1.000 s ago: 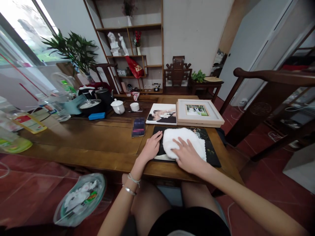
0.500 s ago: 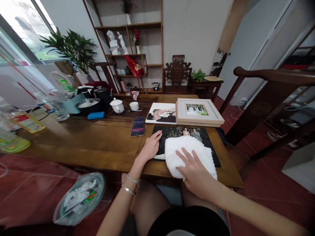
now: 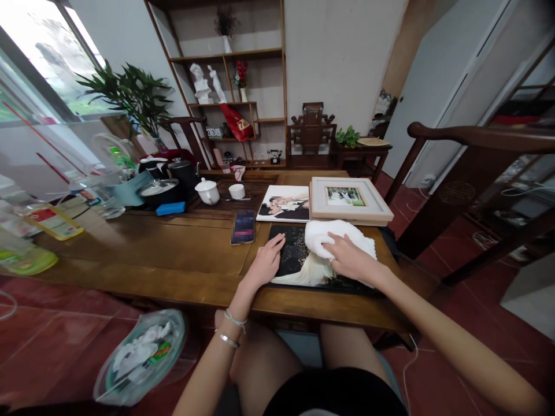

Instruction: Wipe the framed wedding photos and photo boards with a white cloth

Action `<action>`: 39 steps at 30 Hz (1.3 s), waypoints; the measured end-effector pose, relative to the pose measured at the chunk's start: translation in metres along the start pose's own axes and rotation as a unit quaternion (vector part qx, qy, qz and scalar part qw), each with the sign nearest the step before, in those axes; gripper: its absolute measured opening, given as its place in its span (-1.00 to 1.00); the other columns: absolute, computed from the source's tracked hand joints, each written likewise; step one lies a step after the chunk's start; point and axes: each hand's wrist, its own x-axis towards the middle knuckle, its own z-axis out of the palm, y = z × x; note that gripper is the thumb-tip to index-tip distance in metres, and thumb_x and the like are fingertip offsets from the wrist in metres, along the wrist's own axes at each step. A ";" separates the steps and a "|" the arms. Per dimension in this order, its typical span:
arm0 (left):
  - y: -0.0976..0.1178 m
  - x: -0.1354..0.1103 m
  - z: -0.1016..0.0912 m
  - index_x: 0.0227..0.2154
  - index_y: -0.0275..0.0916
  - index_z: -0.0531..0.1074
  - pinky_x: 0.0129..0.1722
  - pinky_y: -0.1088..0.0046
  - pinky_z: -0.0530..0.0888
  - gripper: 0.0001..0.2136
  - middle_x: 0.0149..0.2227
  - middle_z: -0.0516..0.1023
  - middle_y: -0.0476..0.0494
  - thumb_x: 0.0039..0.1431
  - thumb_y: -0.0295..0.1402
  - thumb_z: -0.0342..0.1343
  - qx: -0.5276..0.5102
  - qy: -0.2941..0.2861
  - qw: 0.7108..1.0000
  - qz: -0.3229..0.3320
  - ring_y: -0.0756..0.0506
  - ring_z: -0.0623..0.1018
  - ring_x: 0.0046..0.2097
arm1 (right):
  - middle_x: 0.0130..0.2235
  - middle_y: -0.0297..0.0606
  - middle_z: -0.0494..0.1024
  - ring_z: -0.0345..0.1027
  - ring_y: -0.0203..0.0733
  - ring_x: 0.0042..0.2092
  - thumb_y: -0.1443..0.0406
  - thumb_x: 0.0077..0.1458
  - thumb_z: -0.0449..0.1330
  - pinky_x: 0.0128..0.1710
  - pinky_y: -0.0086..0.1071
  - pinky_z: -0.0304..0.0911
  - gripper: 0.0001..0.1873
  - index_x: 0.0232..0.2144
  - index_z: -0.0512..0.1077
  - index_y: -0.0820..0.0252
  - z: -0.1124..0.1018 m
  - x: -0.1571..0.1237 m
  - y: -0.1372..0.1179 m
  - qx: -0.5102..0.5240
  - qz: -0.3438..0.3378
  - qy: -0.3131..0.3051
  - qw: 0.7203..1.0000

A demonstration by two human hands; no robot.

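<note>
A dark photo panel with a pale gown in its picture lies flat at the table's front edge. My left hand rests on its left edge, fingers stretched out and holding nothing. On the upper right of the panel is a folded white towel, which hides that part of the picture. My right hand presses on the towel from above, with its fingers bent into the cloth. Just behind the panel lie a white-edged photo print and a light wooden picture frame.
A phone lies left of the panel. Farther left are a white lidded cup, a small white bowl, a blue sponge and several bottles. A lined trash bin stands on the floor. A wooden chair is at the right.
My right hand has pushed the towel away from me, up the panel, uncovering the gown in the lower part of the picture. My left hand has stayed at the left edge.
</note>
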 end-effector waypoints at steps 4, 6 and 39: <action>-0.001 0.000 0.001 0.17 -0.26 0.22 0.25 0.17 0.17 -0.54 0.27 0.17 -0.18 0.23 -0.53 -0.22 0.002 0.001 1.000 0.005 -0.10 0.17 0.29 | 0.18 0.10 0.26 -0.14 0.20 0.30 0.47 -0.05 0.01 0.18 0.18 -0.11 -0.48 0.01 0.37 0.31 0.002 -0.040 -0.030 0.019 -0.043 -0.027 0.999; -0.001 0.000 0.001 0.18 -0.25 0.21 0.24 0.16 0.18 -0.54 0.27 0.16 -0.18 0.22 -0.54 -0.22 0.002 0.003 1.000 0.008 -0.10 0.17 0.29 | 0.20 0.05 0.24 -0.16 0.19 0.31 0.48 -0.09 0.03 0.20 0.17 -0.12 -0.49 -0.03 0.40 0.26 0.001 -0.054 -0.040 0.034 -0.050 -0.044 0.997; 0.002 0.000 -0.002 0.16 -0.21 0.23 0.24 0.14 0.17 -0.55 0.26 0.19 -0.18 0.24 -0.53 -0.22 -0.007 0.004 1.000 0.001 -0.10 0.18 0.28 | -0.01 0.06 0.47 0.02 0.13 0.25 0.44 0.02 0.00 0.14 -0.04 0.03 -0.69 -0.19 0.43 0.32 -0.002 -0.016 0.040 -0.010 0.050 0.047 0.998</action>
